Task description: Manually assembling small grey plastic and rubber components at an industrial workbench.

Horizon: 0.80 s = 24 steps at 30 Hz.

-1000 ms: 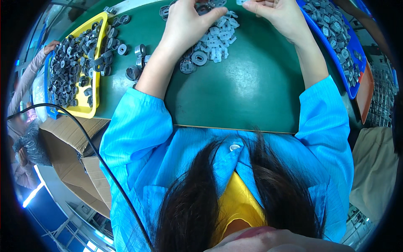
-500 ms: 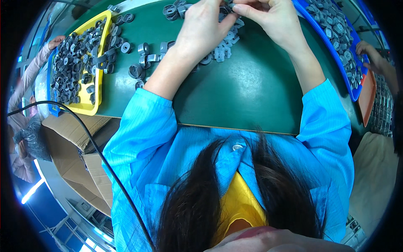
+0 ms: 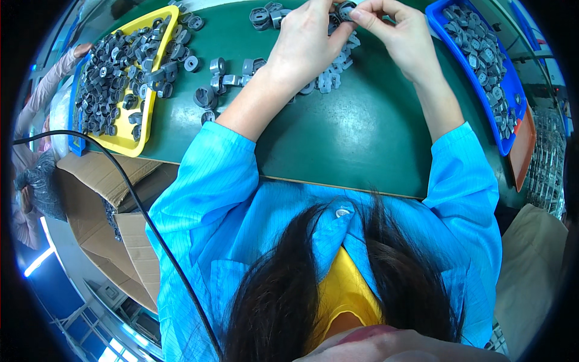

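At the far middle of the green table, my left hand (image 3: pixel 307 43) pinches a round grey plastic part (image 3: pixel 347 11) between thumb and fingers. My right hand (image 3: pixel 405 37) is closed at the part's right edge, its thumb tip beside or touching it. Whatever those right fingertips hold is too small to make out. Below my left fingers lies a cluster of light grey plastic pieces (image 3: pixel 329 80), partly covered by that hand. Loose dark grey ring-shaped parts (image 3: pixel 206 96) are scattered left of my left forearm, and several more (image 3: pixel 260 18) sit beyond my left wrist.
A yellow tray (image 3: pixel 140 145) heaped with grey rings stands at left; a blue tray (image 3: pixel 505 142) of grey pieces stands at right, beside an orange tray (image 3: pixel 522 151). Cardboard boxes (image 3: pixel 108 241) are at lower left. A black cable (image 3: pixel 129 193) crosses the view. Another person's hand (image 3: pixel 82 49) shows far left.
The view has shifted slightly. My right fingers have drawn back a little from my left hand, and the round grey part shows more plainly. The other person's hand at right has left the view.
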Tool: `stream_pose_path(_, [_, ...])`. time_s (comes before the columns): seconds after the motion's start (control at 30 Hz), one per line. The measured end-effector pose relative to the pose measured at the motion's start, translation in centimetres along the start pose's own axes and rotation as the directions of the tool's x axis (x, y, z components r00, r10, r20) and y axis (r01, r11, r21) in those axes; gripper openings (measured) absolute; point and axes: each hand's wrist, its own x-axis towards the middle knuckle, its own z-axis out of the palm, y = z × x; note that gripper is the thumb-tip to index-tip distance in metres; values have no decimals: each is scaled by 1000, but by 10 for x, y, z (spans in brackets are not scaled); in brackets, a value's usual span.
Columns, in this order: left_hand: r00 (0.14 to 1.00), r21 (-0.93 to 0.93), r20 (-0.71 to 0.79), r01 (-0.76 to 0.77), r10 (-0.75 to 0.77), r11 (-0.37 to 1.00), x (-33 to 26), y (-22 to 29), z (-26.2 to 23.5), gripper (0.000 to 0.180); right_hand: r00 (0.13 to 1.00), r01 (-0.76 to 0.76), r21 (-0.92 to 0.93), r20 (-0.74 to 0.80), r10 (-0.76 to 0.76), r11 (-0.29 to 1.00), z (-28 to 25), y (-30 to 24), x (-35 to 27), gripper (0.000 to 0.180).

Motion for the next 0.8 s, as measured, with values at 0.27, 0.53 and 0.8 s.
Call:
stream_pose_path(0.27, [1000, -23, 10, 23, -23, 999, 0, 9, 1, 33, 995, 14, -70, -93, -20, 997, 3, 1, 0, 24])
stream_pose_path(0.53, [991, 54, -17, -129, 130, 990, 1, 13, 0, 34, 977, -203, 441, 143, 155, 874, 0, 20, 4, 15])
stream_pose_path(0.8, [820, -170, 57, -555, 570, 815, 12, -25, -10, 38, 869, -404, 216, 395, 299, 889, -27, 4, 9, 10])
